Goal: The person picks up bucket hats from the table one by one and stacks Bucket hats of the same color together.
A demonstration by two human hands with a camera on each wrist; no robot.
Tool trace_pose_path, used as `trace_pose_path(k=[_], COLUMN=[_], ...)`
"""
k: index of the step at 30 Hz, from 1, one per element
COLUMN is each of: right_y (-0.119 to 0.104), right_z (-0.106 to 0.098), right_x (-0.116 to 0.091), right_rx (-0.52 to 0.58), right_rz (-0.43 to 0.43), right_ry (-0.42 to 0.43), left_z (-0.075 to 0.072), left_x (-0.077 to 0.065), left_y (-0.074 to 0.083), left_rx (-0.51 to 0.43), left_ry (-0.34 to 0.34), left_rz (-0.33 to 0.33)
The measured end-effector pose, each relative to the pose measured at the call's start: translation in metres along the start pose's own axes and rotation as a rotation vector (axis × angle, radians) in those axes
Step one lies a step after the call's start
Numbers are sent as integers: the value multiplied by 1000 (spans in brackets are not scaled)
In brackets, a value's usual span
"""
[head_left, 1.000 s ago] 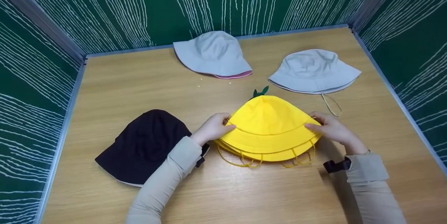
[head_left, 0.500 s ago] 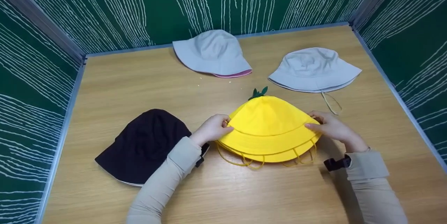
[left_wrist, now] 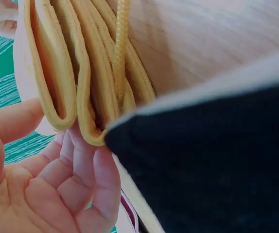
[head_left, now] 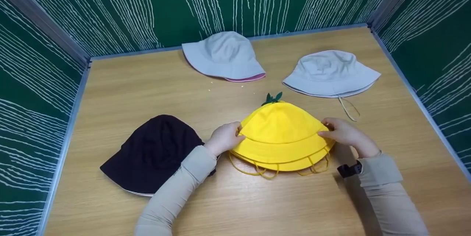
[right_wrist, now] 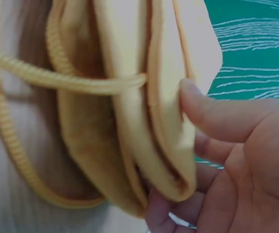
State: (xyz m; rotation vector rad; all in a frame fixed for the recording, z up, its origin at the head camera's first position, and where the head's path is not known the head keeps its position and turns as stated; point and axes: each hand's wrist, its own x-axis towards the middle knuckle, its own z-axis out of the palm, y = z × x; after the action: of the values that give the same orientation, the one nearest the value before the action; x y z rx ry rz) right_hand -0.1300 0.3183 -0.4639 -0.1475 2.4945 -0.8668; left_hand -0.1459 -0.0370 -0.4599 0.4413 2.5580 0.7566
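Two yellow bucket hats [head_left: 285, 123], one stacked over the other, lie in front of me in the head view. A green leaf-shaped tab [head_left: 272, 98] pokes out at the top, and thin yellow cords [head_left: 270, 175] hang below the brims. My left hand [head_left: 225, 138] pinches the left edge, thumb above and fingers underneath. On the opposite edge my right hand [head_left: 347, 135] pinches the brim likewise. The left wrist view shows folded yellow brim layers [left_wrist: 57, 63] between thumb and fingers. In the right wrist view, my thumb [right_wrist: 217, 114] presses the fabric.
A black bucket hat [head_left: 158, 151] lies left, partly behind my left forearm. Two pale bucket hats stand farther back, one with a pink underside [head_left: 226, 53], one with a trailing cord [head_left: 331, 74]. Green panels [head_left: 169, 4] wall the wooden table [head_left: 125, 85].
My right hand has shifted slightly left, bringing the right edge of the yellow hats inward. The left hand has moved a little. More of the green tab shows than a second ago.
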Motion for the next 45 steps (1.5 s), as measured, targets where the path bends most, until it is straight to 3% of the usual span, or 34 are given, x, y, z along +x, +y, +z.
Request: trace_pose_path(k=[5, 14, 33, 42, 45], right_y=[-4, -11, -15, -13, -15], right_z=[0, 6, 13, 8, 7], right_x=[2, 0, 0, -2, -5], right_rx=[-33, -134, -135, -104, -96], right_rz=[50, 22, -11, -57, -32], right_ry=[27, 172, 107, 111, 99], left_z=[2, 4, 7, 0, -3], left_x=[-1, -5, -1, -5, -9], left_y=[0, 1, 0, 2, 4], left_rx=[-2, 21, 22, 15, -14], left_ry=[5, 43, 18, 16, 4], left_rz=[-22, 16, 2, 19, 25])
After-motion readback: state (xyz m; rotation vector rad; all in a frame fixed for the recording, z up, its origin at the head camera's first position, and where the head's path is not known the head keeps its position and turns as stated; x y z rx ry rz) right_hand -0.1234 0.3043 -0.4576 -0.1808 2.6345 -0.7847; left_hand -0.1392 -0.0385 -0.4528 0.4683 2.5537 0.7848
